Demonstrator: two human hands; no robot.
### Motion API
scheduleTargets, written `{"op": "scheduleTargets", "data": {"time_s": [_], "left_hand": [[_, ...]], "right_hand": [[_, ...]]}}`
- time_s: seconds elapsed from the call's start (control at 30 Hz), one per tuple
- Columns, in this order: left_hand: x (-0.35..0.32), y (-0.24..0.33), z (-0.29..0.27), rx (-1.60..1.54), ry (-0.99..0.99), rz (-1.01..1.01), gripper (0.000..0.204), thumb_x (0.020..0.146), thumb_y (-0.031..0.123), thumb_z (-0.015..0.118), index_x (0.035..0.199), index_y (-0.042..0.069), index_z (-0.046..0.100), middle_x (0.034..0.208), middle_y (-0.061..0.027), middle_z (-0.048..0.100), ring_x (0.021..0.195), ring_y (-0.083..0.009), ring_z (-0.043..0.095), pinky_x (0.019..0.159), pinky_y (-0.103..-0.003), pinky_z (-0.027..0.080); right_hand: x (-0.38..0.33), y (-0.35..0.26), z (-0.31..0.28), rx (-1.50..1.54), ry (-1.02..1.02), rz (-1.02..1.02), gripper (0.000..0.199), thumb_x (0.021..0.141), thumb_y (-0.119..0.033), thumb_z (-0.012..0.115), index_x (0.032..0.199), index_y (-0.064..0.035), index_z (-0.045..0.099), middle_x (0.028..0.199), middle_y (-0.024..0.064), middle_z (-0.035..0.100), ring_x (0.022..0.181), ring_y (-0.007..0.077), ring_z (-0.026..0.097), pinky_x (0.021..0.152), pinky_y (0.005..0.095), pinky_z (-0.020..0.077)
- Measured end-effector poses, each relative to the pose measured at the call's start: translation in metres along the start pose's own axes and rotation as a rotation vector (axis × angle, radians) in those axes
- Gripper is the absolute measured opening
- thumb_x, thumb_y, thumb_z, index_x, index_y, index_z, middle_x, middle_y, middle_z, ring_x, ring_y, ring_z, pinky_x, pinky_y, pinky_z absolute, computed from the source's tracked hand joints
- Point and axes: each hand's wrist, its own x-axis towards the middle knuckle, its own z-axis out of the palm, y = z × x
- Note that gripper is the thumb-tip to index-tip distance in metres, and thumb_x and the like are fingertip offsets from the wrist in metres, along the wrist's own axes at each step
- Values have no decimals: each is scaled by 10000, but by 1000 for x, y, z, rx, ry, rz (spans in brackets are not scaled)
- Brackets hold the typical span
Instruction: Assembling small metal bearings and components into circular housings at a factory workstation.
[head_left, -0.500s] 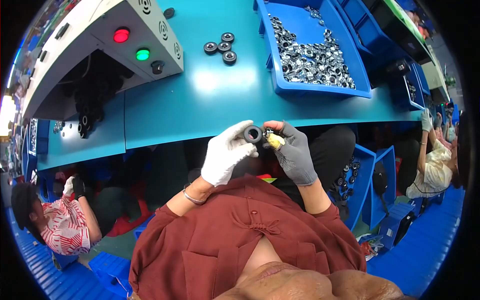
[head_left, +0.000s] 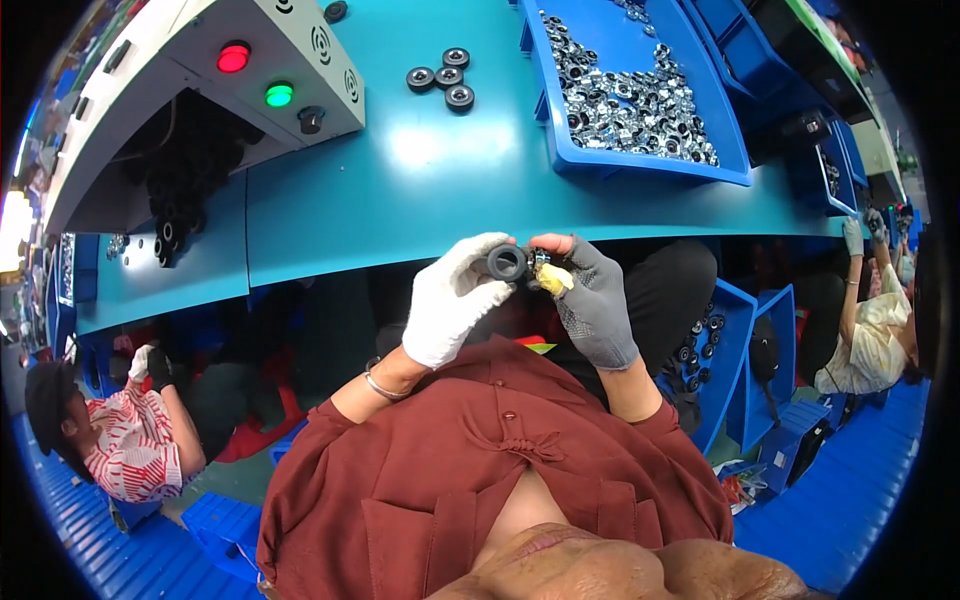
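The white-gloved left hand (head_left: 452, 300) has its grip pinching a black ring (head_left: 492, 264), whose hole now shows grey instead of dark; just beside, at the ring's 3 o'clock, the grey-gloved right hand (head_left: 597, 307) pinches a shiny metal part (head_left: 538, 258). Beyond, on the teal counter (head_left: 330, 205), four black wheels (head_left: 453, 76) at 11 o'clock and a blue tray (head_left: 650, 171) at 1 o'clock lie unmoved.
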Motion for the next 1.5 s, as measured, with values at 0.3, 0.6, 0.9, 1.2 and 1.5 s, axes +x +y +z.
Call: {"op": "scheduleTargets", "data": {"time_s": [0.3, 0.6, 0.9, 1.2, 1.5], "left_hand": [[-1, -4, 0, -99, 12, 10, 493, 896, -63, 681, 1365, -56, 530, 1314, -125, 590, 1160, -207, 608, 975, -354, 551], [-1, -15, 4, -101, 124, 232, 576, 819, -74, 754, 1343, -34, 515, 1175, -120, 592, 1113, -225, 625, 932, -349, 560], [2, -6, 0, 302, 194, 260, 525, 777, -81, 778, 1265, -7, 599, 1103, -44, 580, 842, -90, 549, 767, -230, 470], [5, 0, -1, 718, 186, 247, 502, 699, -31, 847, 1172, -6, 683, 985, -38, 557, 789, -87, 523, 653, -218, 434], [3, 0, 0, 721, 199, 381, 531, 635, 94, 922, 1108, 20, 691, 939, -67, 593, 773, -154, 587, 687, -271, 499]], "right_hand": [[-1, 4, 1, -45, 7, -17, 318, 941, -2, 620, 1256, 31, 627, 1139, 45, 669, 1025, 89, 601, 910, 235, 482], [-4, 13, 3, -83, 36, 60, 334, 945, -22, 627, 1275, 28, 614, 1091, 46, 676, 915, 68, 622, 808, 218, 510], [-6, 29, 0, 111, 92, 79, 354, 973, -99, 629, 1284, 59, 570, 1124, 82, 647, 970, 130, 632, 864, 264, 518], [-11, 31, 0, 85, 83, 122, 323, 981, -76, 604, 1273, 60, 573, 1090, 75, 654, 935, 120, 643, 843, 242, 513], [-13, 35, 2, 168, 55, 148, 299, 994, -50, 589, 1281, 37, 593, 1094, 52, 655, 961, 81, 609, 836, 226, 495]]}}
